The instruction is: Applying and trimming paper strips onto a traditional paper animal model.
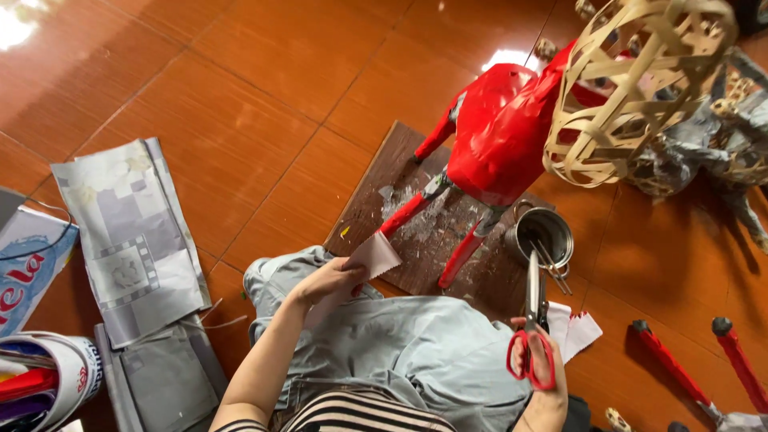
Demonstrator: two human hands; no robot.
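Paper cut, ready for the red figure

Left hand [328, 282] pinches a pale paper piece [373, 256] by the red animal figure [496, 136] (on its board); right hand [538, 364] grips closed red-handled scissors [533, 320], blades up. Likely pasting follows, needing careful placement.

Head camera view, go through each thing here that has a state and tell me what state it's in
left hand: holding a pale paper piece
right hand: gripping red-handled scissors, blades closed, pointing up
red animal figure: standing on a wooden board
metal cup: upright, open, tools inside
woven frame: bare, uncovered
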